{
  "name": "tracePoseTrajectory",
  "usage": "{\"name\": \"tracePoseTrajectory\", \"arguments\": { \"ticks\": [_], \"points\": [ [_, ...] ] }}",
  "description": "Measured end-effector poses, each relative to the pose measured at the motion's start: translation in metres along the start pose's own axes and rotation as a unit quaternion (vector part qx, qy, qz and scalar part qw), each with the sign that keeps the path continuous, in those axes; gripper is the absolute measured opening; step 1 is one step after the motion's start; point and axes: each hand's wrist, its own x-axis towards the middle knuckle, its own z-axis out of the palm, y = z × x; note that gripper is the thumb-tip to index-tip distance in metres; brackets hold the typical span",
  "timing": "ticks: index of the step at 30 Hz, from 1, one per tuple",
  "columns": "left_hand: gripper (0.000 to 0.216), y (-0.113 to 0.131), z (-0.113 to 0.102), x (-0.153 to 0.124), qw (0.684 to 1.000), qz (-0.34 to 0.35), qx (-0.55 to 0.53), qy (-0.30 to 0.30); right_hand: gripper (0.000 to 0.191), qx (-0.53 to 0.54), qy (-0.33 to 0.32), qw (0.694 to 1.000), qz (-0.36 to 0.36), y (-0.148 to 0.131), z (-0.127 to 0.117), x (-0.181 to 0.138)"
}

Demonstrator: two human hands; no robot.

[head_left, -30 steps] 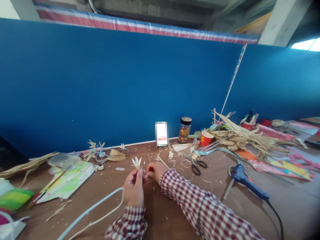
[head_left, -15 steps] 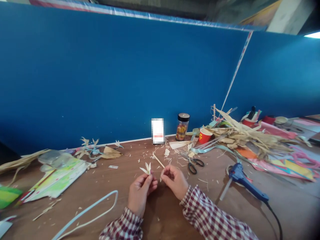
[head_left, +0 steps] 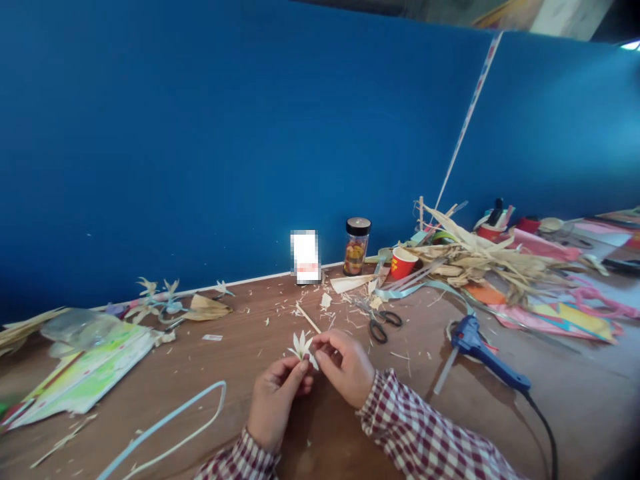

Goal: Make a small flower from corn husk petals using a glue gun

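My left hand (head_left: 281,393) pinches the base of a small cream flower (head_left: 301,344) with pointed petals that look like dried corn husk. Close beside it, my right hand (head_left: 345,365) is closed, thumb and fingertips on a narrow pale petal (head_left: 314,361) against the flower's right side. Whether this petal is attached to the others I cannot tell. Just beyond my right fingers, a thin pale stick (head_left: 309,318) slants away; its near end is hidden by the hand. Black-handled scissors (head_left: 385,325) lie to the right of that.
A blue glue gun (head_left: 490,353) with a cord lies at right. Behind are a lidded jar (head_left: 357,247), a red paper cup (head_left: 403,263) and piled husks (head_left: 465,257). At left lie a painted sheet (head_left: 90,377), more husk flowers (head_left: 170,293) and a bent pale-blue strip (head_left: 165,420).
My right hand has brought the single petal left, up to the flower. My left hand has turned the flower so its petals fan out more. The view has shifted slightly.
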Motion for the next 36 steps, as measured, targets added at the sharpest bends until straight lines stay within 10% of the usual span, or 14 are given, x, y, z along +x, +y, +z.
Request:
{"name": "tracePoseTrajectory", "arguments": {
  "ticks": [36],
  "points": [
    [0.021,0.003,-0.001,-0.001,0.994,-0.012,0.082,-0.072,0.011,0.174,-0.059,0.977,0.110,0.000,0.005,-0.002]
  ]
}}
